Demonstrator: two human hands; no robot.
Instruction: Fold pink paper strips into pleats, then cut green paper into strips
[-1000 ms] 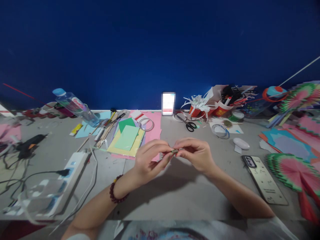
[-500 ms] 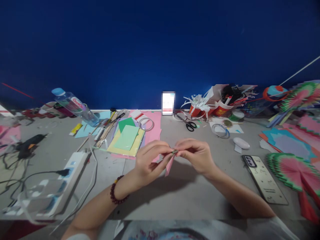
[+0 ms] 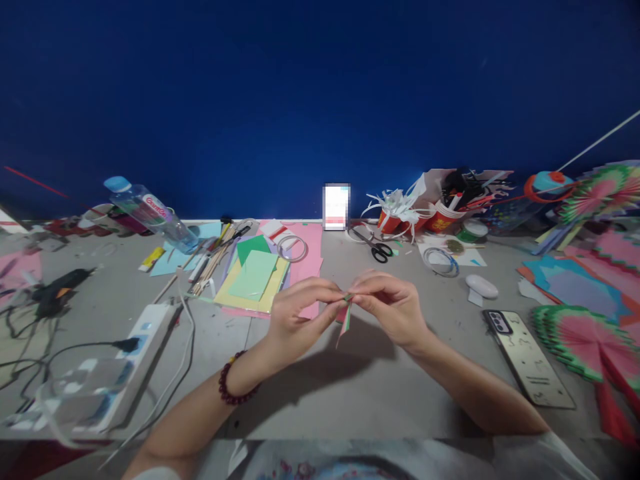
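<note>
Between the pinched fingertips of the left hand (image 3: 299, 319) and right hand (image 3: 397, 313), thumbs pressed against forefingers, a narrow pink-and-green paper strip (image 3: 346, 321) is gripped at its top and hangs downward over the grey table (image 3: 340, 403). Just past the left hand lies a stack of coloured paper (image 3: 254, 277); farther out are black-handled scissors (image 3: 381, 253) and, to the right, a phone (image 3: 534, 363).

head camera | worn on head | faces forward, down | hands (image 3: 304, 319) near, desk (image 3: 400, 407) below, blue wall (image 3: 320, 100) beyond
</note>
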